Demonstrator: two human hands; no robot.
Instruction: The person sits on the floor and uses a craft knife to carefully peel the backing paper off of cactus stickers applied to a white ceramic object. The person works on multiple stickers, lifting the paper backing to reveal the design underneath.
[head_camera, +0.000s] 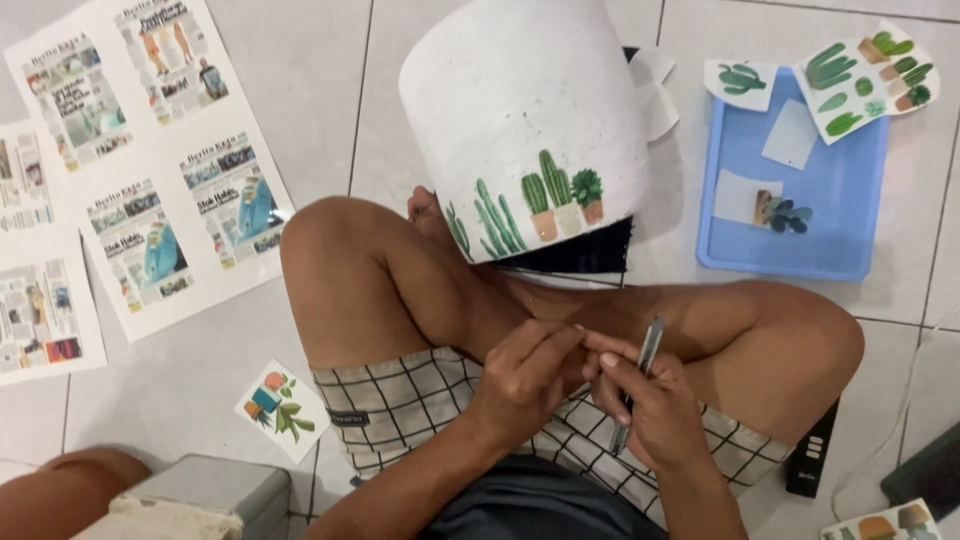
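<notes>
**Pen in my right hand, fingertips pinched together over my lap**

My right hand (655, 405) is closed around a slim grey metal pen-shaped tool (637, 380), which runs upright past my fingers, tip pointing down toward my checked shorts (420, 395). My left hand (525, 375) is half curled, its fingertips meeting those of the right; whether something small is pinched between them I cannot tell.

Just beyond my hands, between my crossed legs, a large white rounded pot (525, 110) stands on the tiled floor (320, 90), with green cactus pictures (540, 205) stuck along its near rim.

To the right of the pot lies a blue plastic tray (850, 200) holding paper cut-outs, and a sheet of cactus stickers (865, 80) overlaps its far right corner. On the floor to the left are printed paper sheets (150, 170), and near my left knee a small plant cut-out (280, 405). A grey box (210, 495) sits at the near left edge, a black remote-like object (815, 450) by my right knee.
</notes>
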